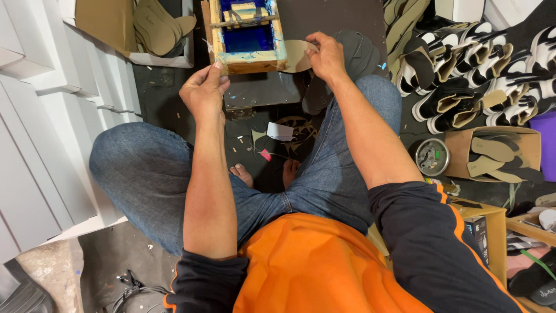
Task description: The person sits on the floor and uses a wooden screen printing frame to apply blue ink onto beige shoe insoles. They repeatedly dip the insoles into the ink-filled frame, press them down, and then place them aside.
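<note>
Person: sits cross-legged on the floor in blue jeans and an orange top, bent over a small work spot

Wooden frame (249, 55): lies flat on a dark board in front of the knees, with a blue screen inside it, close enough to reach with both hands

Left hand (204, 93): rests at the frame's near left corner; thumb and fingertips are pressed together there, as if steadying that corner, but I cannot tell if they pinch anything

Right hand (327, 56): holds a tan insole (296, 56); the fingers are curled and pinch its right end

Tan insole: lies flat just beside the frame's right edge, touching it; most of it sticks out to the left past the fingertips, with the thumb on top

Box of insoles (156, 29): sits to the far left of the frame, full of tan pieces

Sandals (480, 75): black and white ones are piled on the right, near the working hand

Small box (498, 153): holds more insoles, next to a round tin (432, 156)
</note>
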